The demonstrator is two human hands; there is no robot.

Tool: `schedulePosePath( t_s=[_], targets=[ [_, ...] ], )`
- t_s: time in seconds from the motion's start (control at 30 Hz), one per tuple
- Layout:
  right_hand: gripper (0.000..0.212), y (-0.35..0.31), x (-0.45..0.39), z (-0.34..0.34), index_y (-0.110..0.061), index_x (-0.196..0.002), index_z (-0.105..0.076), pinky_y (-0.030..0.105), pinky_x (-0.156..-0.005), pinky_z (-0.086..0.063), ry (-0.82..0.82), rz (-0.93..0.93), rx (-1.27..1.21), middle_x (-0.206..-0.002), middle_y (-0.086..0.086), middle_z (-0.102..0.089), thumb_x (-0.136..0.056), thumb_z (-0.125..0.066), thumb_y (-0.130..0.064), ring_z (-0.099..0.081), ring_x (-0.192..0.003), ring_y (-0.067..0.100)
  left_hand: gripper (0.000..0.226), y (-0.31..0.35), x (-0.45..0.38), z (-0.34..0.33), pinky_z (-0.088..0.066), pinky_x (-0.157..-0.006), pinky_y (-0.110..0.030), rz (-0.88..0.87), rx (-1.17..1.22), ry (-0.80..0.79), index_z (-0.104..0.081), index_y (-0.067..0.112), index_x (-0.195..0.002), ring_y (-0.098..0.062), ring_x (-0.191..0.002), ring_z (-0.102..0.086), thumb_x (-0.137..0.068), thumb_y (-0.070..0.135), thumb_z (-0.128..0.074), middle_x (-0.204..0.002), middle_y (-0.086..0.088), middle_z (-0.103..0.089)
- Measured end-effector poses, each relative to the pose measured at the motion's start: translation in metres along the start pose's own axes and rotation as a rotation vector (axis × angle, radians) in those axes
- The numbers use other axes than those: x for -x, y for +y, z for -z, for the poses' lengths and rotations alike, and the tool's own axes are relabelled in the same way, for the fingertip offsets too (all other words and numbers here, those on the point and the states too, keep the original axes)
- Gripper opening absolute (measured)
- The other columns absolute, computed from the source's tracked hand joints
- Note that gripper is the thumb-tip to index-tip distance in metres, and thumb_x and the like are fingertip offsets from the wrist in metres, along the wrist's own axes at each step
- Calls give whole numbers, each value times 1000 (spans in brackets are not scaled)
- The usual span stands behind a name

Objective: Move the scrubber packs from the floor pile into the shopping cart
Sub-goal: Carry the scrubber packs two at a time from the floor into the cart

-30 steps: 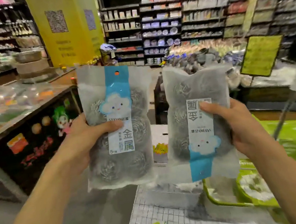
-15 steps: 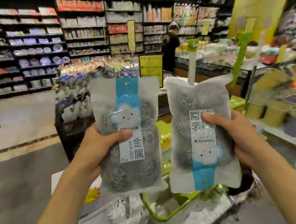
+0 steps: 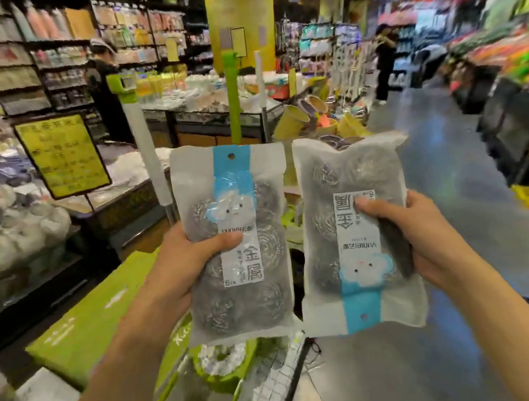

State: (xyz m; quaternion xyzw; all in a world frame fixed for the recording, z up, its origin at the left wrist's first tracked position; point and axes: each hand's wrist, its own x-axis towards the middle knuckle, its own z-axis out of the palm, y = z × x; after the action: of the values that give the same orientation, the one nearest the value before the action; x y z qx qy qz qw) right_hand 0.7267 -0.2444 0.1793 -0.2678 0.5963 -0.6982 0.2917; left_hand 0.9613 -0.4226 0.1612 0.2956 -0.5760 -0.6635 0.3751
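Gripping a scrubber pack [image 3: 236, 239] in left hand [image 3: 176, 266], another [image 3: 354, 238] in right hand [image 3: 435, 239], fingers clamped, shop aisle floor [image 3: 442, 172].

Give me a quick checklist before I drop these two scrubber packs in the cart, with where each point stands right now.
1. Left hand grips the left scrubber pack, thumb across its label: ok.
2. Right hand grips the right scrubber pack, thumb on its label: ok.
3. Packs look sealed, steel scrubbers inside: ok.
4. Packs face the same way: not ok, the right one is upside down, blue strip at the bottom.
5. Shopping cart in sight as the drop spot: cannot tell, only a wire grid edge shows below the packs.
6. Aisle ahead to the right free of people nearby: ok, the two people stand further back.
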Motion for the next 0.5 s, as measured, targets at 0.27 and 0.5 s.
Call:
schedulePosePath(
  t_s=[0.27,0.5],
  targets=[
    [34,-11,-73,107,-5,-117,-68,32,-60,-62,189,34,-14,-97,13,-81,-86,-78,-14,-79,-80,24,41,-21,-105,-130,-65,-73,-35,17,-33,-195,-73,6,-116,-29,-93,-78,-77,-4,-79,-104,-13,-80],
    [26,-22,-111,190,-9,-112,-70,32,-63,-63,312,77,17,-96,11,-81,-88,-78,-15,-79,-84,26,48,-34,-164,-228,-64,-71,-33,4,-8,-344,-71,5,-118,-26,-91,-78,-71,0,-79,-103,-12,-80]
  ],
)
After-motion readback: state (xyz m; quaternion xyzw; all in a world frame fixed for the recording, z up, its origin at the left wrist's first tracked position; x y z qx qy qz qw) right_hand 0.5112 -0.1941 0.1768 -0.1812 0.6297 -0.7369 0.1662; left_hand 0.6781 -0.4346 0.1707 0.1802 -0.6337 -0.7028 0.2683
